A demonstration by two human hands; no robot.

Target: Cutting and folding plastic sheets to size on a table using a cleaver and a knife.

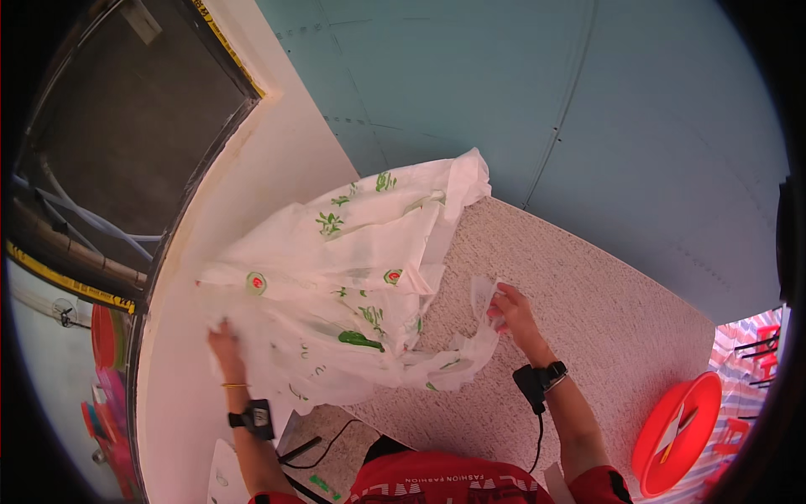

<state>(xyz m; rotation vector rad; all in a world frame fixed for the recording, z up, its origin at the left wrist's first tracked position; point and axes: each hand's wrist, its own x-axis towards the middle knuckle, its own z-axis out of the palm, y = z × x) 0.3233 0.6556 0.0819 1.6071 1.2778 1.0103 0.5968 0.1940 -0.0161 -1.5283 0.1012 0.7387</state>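
A large white plastic bag (352,271) with green and red prints lies spread and crumpled over a speckled tabletop (567,277). It reaches from the wall side to the tabletop's far edge. My right hand (517,318) pinches a twisted handle strip of the bag, at the bag's right end. By the bag's left edge is my left hand (228,349), blurred, its fingers bent against the thin film. Whether those fingers grip the film cannot be made out. Both wrists carry black devices, and a cable runs down from the right one.
A red plastic basin (677,435) with a few slim items inside stands at the right edge of the tabletop. A white wall (182,296) with a dark framed opening rises at left. Blue-green panels (504,94) stand beyond the tabletop. Red stools (733,435) show at far right.
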